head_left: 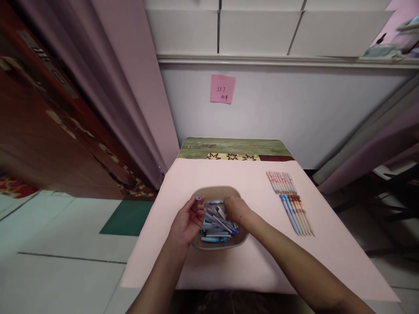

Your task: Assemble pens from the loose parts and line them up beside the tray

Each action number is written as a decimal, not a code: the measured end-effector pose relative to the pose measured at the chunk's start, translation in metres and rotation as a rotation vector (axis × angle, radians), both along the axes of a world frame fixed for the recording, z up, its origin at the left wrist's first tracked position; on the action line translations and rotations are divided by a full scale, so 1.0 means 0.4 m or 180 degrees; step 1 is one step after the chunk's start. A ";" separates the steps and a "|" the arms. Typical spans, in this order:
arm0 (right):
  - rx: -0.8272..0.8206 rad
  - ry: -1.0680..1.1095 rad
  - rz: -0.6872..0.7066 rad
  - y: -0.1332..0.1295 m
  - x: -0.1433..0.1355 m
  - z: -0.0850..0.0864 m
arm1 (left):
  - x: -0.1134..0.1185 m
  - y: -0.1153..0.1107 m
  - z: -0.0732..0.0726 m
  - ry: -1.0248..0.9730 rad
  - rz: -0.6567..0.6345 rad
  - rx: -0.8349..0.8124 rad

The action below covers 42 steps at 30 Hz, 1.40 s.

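Observation:
A beige plastic basin (218, 247) stands on the pink tabletop, holding a jumble of blue, white and grey pens (218, 224). Over its left rim, my left hand (188, 220) pinches a pen (198, 198) end-on, so only its blue-and-white tip shows. My right hand (236, 209) reaches into the basin's right side with fingers curled downward near a blue pen (215, 202). What those fingers grip, if anything, is hidden behind the hand.
On the table's right lie a row of pink-patterned pens (281, 182) and, just below, a row of blue and brown-topped pens (296, 214). A pink cloth (262, 266) covers the table. A pink note (222, 88) sticks to the wall behind.

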State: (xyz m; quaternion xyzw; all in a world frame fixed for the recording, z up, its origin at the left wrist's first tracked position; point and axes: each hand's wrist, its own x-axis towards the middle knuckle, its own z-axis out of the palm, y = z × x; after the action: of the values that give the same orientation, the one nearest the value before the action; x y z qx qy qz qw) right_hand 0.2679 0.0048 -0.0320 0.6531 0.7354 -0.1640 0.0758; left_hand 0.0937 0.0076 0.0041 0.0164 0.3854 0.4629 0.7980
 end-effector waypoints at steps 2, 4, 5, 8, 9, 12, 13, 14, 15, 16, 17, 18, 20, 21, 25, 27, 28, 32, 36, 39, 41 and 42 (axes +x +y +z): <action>0.0113 0.0246 0.0026 -0.002 -0.010 -0.006 | 0.002 -0.001 0.000 -0.0011 -0.0015 0.0026; 0.0278 0.0526 0.0046 0.001 -0.006 -0.004 | 0.000 -0.003 -0.001 -0.0023 -0.0031 0.0047; 0.0361 0.0641 0.0036 0.003 0.002 0.000 | -0.002 -0.004 -0.001 -0.0025 -0.0031 0.0056; 0.0581 0.0805 -0.0082 0.011 0.035 0.017 | -0.006 -0.006 -0.002 -0.0019 -0.0009 0.0065; 0.0614 0.0800 -0.0130 0.014 0.047 0.022 | -0.006 -0.006 -0.002 -0.0021 -0.0002 0.0067; 0.0511 0.0658 -0.0203 0.015 0.063 0.024 | 0.002 -0.008 -0.003 -0.0059 -0.0051 0.0044; 0.0422 0.0587 -0.0198 0.013 0.060 0.020 | 0.005 -0.009 -0.004 -0.0076 -0.0082 0.0031; 0.0327 0.0517 -0.0186 0.009 0.053 0.014 | 0.009 -0.010 -0.005 -0.0093 -0.0114 0.0020; 0.0243 0.0457 -0.0164 0.004 0.043 0.007 | 0.013 -0.011 -0.006 -0.0107 -0.0136 0.0016; 0.0177 0.0418 -0.0131 -0.001 0.031 -0.001 | 0.015 -0.013 -0.008 -0.0117 -0.0154 0.0021; 0.0131 0.0413 -0.0076 -0.007 0.019 -0.007 | 0.017 -0.015 -0.008 -0.0122 -0.0165 0.0029; 0.0098 0.0439 -0.0007 -0.011 0.009 -0.012 | 0.018 -0.016 -0.008 -0.0120 -0.0164 0.0037; 0.0090 0.0540 0.0136 -0.013 0.000 -0.015 | 0.016 -0.019 -0.006 -0.0089 -0.0143 0.0040; 0.0120 0.0576 0.0170 -0.011 0.003 -0.013 | 0.014 -0.020 -0.003 -0.0059 -0.0118 0.0041; 0.0378 0.0447 -0.0006 0.014 0.044 0.010 | 0.007 -0.021 0.008 -0.0006 -0.0046 0.0046; 0.0457 0.0316 -0.0104 0.024 0.063 0.020 | 0.007 -0.018 0.010 -0.0025 -0.0045 0.0033; 0.0468 0.0260 -0.0119 0.026 0.067 0.022 | 0.008 -0.017 0.009 -0.0033 -0.0053 0.0027; 0.0364 0.0119 -0.0005 0.015 0.042 0.008 | 0.012 -0.012 0.001 -0.0061 -0.0085 0.0064; 0.0312 -0.0010 0.0027 0.000 -0.005 -0.023 | 0.010 -0.014 -0.005 -0.0057 -0.0094 0.0062; 0.0344 -0.0077 -0.0005 -0.001 -0.021 -0.036 | 0.004 -0.015 -0.004 -0.0057 -0.0081 0.0015; 0.0348 -0.0096 -0.0011 0.000 -0.024 -0.039 | -0.002 -0.012 -0.003 -0.0055 -0.0065 0.0008; 0.0338 -0.0099 -0.0007 0.001 -0.025 -0.039 | -0.006 -0.009 -0.002 -0.0047 -0.0048 0.0019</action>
State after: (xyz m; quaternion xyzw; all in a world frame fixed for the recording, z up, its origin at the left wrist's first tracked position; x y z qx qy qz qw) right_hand 0.2578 0.0050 -0.0477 0.6595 0.7410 -0.1147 0.0523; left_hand 0.0912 0.0038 0.0034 0.0183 0.3781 0.4581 0.8043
